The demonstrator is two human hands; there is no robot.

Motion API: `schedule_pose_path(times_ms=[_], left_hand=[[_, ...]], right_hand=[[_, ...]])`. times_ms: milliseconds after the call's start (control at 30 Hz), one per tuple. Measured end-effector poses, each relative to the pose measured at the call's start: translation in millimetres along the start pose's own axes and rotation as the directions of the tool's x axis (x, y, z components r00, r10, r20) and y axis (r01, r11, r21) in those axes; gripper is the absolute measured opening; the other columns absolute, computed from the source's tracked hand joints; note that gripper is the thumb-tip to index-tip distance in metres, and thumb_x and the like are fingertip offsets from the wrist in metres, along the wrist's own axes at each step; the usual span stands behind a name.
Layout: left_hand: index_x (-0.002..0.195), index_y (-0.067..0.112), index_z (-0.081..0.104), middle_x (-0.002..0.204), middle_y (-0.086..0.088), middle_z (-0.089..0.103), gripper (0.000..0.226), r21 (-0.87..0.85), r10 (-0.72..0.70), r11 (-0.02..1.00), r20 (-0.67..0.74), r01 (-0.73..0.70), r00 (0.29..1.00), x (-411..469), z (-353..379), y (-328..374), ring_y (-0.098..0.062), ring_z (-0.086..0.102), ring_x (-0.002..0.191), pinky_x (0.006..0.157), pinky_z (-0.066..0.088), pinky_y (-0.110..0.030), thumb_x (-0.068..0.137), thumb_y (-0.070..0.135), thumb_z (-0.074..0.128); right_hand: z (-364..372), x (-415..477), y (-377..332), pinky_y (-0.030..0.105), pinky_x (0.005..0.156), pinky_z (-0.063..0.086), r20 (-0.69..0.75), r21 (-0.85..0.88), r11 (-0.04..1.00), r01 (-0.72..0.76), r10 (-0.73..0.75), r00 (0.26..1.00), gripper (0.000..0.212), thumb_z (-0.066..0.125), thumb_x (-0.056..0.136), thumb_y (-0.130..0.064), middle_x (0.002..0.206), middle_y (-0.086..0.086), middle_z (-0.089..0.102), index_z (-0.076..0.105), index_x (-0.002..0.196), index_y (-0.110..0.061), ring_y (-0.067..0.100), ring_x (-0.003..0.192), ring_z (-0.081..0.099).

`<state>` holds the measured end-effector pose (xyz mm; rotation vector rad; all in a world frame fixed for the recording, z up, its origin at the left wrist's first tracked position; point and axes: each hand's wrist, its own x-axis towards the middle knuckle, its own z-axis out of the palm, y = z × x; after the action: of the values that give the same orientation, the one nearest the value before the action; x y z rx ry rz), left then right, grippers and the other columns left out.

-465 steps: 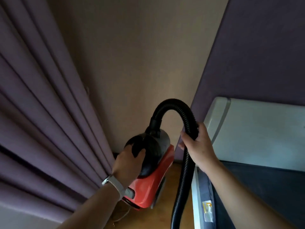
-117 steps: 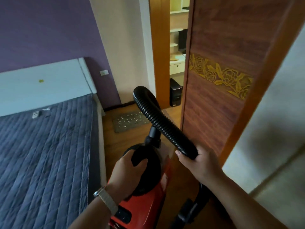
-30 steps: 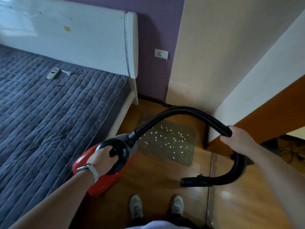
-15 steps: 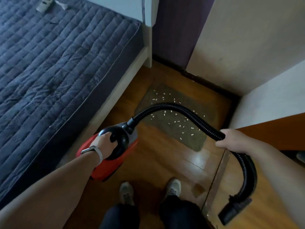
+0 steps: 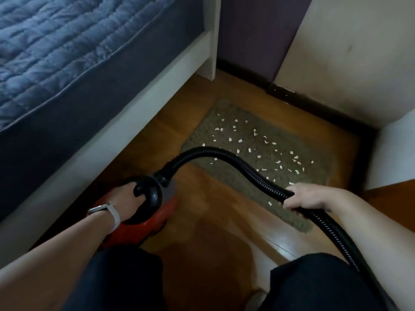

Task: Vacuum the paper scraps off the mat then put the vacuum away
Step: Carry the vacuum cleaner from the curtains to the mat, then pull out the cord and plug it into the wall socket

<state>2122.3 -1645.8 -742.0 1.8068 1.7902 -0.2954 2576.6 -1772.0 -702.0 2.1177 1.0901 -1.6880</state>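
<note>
A grey-green mat (image 5: 226, 129) lies on the wooden floor in the corner, strewn with several white paper scraps (image 5: 265, 144). The red vacuum (image 5: 157, 217) with a black handle sits low beside the bed, near the mat's front left corner. My left hand (image 5: 125, 196) grips its black handle. The black ribbed hose (image 5: 224, 154) arcs over the mat's near edge to my right hand (image 5: 307, 197), which is closed around it. The hose runs on down past my right knee; its nozzle is out of sight.
The bed with a blue quilted cover (image 5: 56, 46) and white frame (image 5: 139, 86) fills the left. A purple wall (image 5: 253, 32) and a cream wall (image 5: 350, 52) close the corner behind the mat. My dark-trousered knees (image 5: 314, 286) fill the bottom.
I have crouched lower and closer to the mat; my knees now fill the bottom. The vacuum body has come down towards the floor. The nozzle has left the view.
</note>
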Motion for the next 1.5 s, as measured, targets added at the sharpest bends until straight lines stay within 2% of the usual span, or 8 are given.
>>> schedule_pose_path(times_ms=[233, 400, 500, 633, 800, 967, 1233, 1500], left_hand=[[0.083, 0.021, 0.06, 0.081, -0.004, 0.064, 0.014, -0.05, 0.007, 0.999, 0.002, -0.007, 1.0, 25, 36, -25, -0.02, 0.06, 0.073, 0.066, 0.047, -0.034, 0.091, 0.031, 0.055], [0.08, 0.016, 0.061, 0.077, -0.005, 0.065, 0.019, -0.076, 0.043, 0.996, 0.014, -0.042, 0.999, 26, 44, -36, -0.021, 0.062, 0.07, 0.066, 0.05, -0.035, 0.093, 0.03, 0.057], [0.077, 0.011, 0.062, 0.071, -0.008, 0.065, 0.022, -0.103, 0.049, 0.993, -0.02, -0.051, 0.999, 29, 50, -45, -0.022, 0.063, 0.066, 0.063, 0.051, -0.034, 0.092, 0.026, 0.059], [0.08, 0.017, 0.06, 0.073, -0.006, 0.065, 0.019, -0.089, 0.057, 0.994, -0.089, -0.065, 0.994, 32, 57, -44, -0.022, 0.063, 0.067, 0.067, 0.055, -0.039, 0.093, 0.031, 0.058], [0.087, 0.023, 0.059, 0.08, 0.0, 0.064, 0.03, -0.103, 0.066, 0.991, -0.141, -0.081, 0.988, 29, 57, -47, -0.022, 0.063, 0.074, 0.068, 0.055, -0.039, 0.086, 0.052, 0.061], [0.094, 0.022, 0.062, 0.087, -0.001, 0.066, 0.031, -0.111, 0.076, 0.989, -0.172, -0.096, 0.982, 34, 58, -41, -0.025, 0.064, 0.084, 0.072, 0.054, -0.038, 0.084, 0.052, 0.065], [0.096, 0.024, 0.06, 0.081, 0.003, 0.063, 0.04, 0.057, 0.162, 0.987, -0.222, -0.153, 0.961, 52, 60, -28, -0.02, 0.063, 0.076, 0.057, 0.046, -0.029, 0.084, 0.062, 0.058], [0.112, 0.025, 0.059, 0.104, -0.001, 0.068, 0.045, 0.033, 0.25, 0.968, -0.255, -0.25, 0.934, 63, 62, -14, -0.023, 0.065, 0.092, 0.072, 0.055, -0.036, 0.084, 0.06, 0.06]], right_hand=[[48, 75, 7, 0.025, 0.046, 0.036, -0.492, -0.162, 0.987, 0.002, -0.082, 0.867, 0.025, 0.069, 0.085, -0.028, 0.077, -0.002, 0.058, 0.05, 0.099, -0.02, 0.012, 0.061, 0.057], [58, 86, -3, 0.026, 0.046, 0.039, -0.636, -0.26, 0.965, -0.02, -0.156, 0.755, 0.052, 0.067, 0.083, -0.026, 0.091, -0.001, 0.054, 0.033, 0.123, -0.026, 0.018, 0.065, 0.058], [60, 104, -12, 0.033, 0.052, 0.048, -0.684, -0.375, 0.927, 0.007, -0.282, 0.673, 0.045, 0.06, 0.087, -0.022, 0.102, 0.003, 0.053, 0.033, 0.123, -0.025, 0.025, 0.07, 0.057], [61, 129, -26, 0.035, 0.054, 0.047, -0.706, -0.419, 0.908, 0.003, -0.328, 0.627, 0.031, 0.05, 0.095, -0.028, 0.097, 0.005, 0.054, 0.036, 0.121, -0.021, 0.028, 0.071, 0.057], [69, 139, -24, 0.037, 0.064, 0.053, -0.648, -0.36, 0.933, 0.005, -0.254, 0.718, 0.036, 0.054, 0.093, -0.043, 0.095, 0.0, 0.055, 0.043, 0.121, -0.023, 0.025, 0.08, 0.061], [60, 141, -45, 0.035, 0.069, 0.049, -0.71, -0.271, 0.956, 0.115, -0.279, 0.646, 0.039, 0.061, 0.088, -0.034, 0.111, 0.005, 0.057, 0.049, 0.122, -0.019, 0.029, 0.096, 0.061], [66, 146, -71, 0.033, 0.079, 0.046, -0.689, -0.344, 0.892, 0.295, -0.453, 0.565, 0.038, 0.065, 0.089, -0.025, 0.112, -0.003, 0.051, 0.055, 0.124, -0.017, 0.022, 0.105, 0.057], [106, 136, -122, 0.027, 0.095, 0.043, -0.5, -0.504, 0.723, 0.472, -0.69, 0.523, 0.039, 0.068, 0.086, -0.026, 0.125, -0.001, 0.055, 0.061, 0.124, -0.018, 0.018, 0.116, 0.054]])
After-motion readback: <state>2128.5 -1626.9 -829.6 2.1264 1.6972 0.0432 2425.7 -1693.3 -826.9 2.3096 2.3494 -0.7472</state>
